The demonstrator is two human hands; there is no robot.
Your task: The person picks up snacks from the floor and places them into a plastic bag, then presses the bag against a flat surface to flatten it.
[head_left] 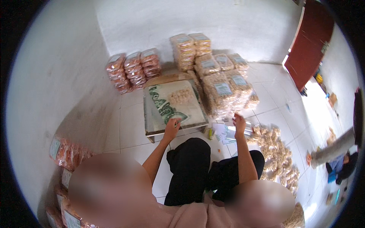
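Observation:
My left hand (173, 124) hangs at the near edge of a low table (167, 128), its fingers curled together close to the green-printed plastic sheet (164, 106). Several small tan bundles (180, 96) lie in rows toward the far side of the tabletop. Off to the right, my right hand (239, 124) is raised above the floor with fingers bent in and thumb close to them. Anything pinched in either hand is too small to make out. Beside and below the right hand are clear plastic (249, 130) and white-and-green printed labels (222, 133).
Stacked clear packs of tan bundles (224, 91) stand beyond the table's right side. Reddish packs (133, 68) are stacked by the back wall, more (68, 154) at left. Loose tan bundles (275, 152) cover floor at right. A red door (310, 41) stands ajar; a person (344, 167) is far right.

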